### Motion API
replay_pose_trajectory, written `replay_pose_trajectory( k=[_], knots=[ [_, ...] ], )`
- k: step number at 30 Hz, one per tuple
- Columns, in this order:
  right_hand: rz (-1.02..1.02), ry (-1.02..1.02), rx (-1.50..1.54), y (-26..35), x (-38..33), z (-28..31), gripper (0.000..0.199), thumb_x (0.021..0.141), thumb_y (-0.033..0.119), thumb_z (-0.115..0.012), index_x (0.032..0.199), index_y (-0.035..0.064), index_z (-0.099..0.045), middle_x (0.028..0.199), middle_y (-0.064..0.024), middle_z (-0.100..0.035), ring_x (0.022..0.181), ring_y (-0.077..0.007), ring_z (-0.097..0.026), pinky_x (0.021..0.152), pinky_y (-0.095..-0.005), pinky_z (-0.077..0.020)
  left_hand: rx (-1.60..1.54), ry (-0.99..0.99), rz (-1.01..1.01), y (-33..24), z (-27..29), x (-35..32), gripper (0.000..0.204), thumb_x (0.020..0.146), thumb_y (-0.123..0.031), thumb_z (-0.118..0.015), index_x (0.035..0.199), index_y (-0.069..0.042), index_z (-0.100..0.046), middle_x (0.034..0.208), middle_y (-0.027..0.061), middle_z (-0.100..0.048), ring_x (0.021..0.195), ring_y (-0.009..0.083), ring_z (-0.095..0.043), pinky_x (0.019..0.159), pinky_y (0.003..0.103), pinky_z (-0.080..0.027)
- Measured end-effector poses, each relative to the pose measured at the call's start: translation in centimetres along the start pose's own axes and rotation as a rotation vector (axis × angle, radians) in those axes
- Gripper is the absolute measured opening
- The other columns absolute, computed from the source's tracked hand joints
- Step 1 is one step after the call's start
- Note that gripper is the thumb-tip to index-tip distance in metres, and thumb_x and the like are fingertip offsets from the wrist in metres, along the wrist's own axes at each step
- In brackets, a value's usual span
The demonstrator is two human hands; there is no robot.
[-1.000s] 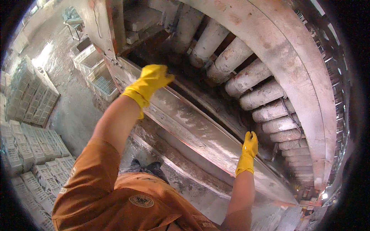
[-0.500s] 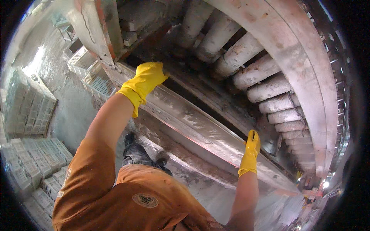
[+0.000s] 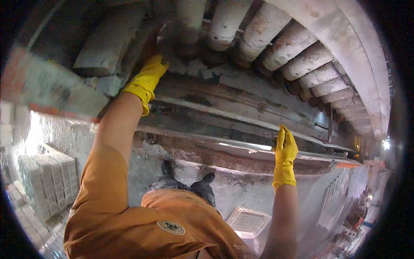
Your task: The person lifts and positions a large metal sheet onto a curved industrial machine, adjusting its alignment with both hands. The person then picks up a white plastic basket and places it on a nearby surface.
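Yellow rubber gloves cover both my hands. My left hand (image 3: 148,77) reaches forward into the shadowed trough (image 3: 202,84), its fingers curled closed. A dark reddish shape (image 3: 152,43) lies just beyond the fingers, too blurred to name, and I cannot tell if the hand holds it. Above the long metal rail (image 3: 241,146) on the near side of the trough is my right hand (image 3: 286,146). Its fingers are pressed together, and whatever they may hold is hidden. Pale broken pieces (image 3: 196,68) lie at the trough's far side, below the rollers.
Thick, crusted rollers (image 3: 267,32) stand in a row beyond the trough, under a curved pale beam (image 3: 345,43). A worn metal beam (image 3: 56,86) crosses at the left. Stacked pale crates (image 3: 47,181) stand at the left; a white crate (image 3: 248,222) sits on the floor by my right forearm.
The view has swung left and come nearer the trough. My left hand has reached farther in past the near ledge. My right hand's fingers, stretched forward before, are now bent by the rail.
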State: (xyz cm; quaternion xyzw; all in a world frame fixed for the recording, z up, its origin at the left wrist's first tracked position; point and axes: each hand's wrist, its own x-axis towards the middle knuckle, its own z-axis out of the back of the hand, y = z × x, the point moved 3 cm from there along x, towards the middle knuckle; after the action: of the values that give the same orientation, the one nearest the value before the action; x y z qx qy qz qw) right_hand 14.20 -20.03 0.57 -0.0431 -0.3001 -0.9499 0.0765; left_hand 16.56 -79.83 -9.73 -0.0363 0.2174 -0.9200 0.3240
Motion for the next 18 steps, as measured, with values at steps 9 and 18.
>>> replay_pose_trajectory(
  k=[9, 18],
  knots=[
    [0.080, 0.014, -0.034, 3.1, -1.1, 1.1, 0.036, 0.106, 0.030, -0.053, 0.122, 0.0044, -0.072, 0.065, -0.0050, -0.067, 0.059, -0.0154, -0.062, 0.061, -0.0292, -0.0491, 0.103, -0.271, -0.146, 5.4, -8.3, 14.9, 0.040, 0.094, -0.033, -0.062, 0.125, -0.009, -0.067, 0.123, 0.0190, -0.069, 0.119, 0.0381, -0.064, 0.101, 0.047, -0.051],
    [0.165, 0.067, -0.181, 1.3, -1.2, 1.2, 0.036, 0.105, 0.030, -0.050, 0.122, 0.0068, -0.072, 0.059, -0.0004, -0.066, 0.061, -0.0218, -0.062, 0.067, -0.0361, -0.0493, 0.114, 0.005, -0.048, 6.7, -6.6, 21.4, 0.038, 0.094, -0.032, -0.062, 0.123, -0.009, -0.068, 0.118, 0.0193, -0.071, 0.112, 0.0388, -0.066, 0.095, 0.048, -0.053]
  ],
)
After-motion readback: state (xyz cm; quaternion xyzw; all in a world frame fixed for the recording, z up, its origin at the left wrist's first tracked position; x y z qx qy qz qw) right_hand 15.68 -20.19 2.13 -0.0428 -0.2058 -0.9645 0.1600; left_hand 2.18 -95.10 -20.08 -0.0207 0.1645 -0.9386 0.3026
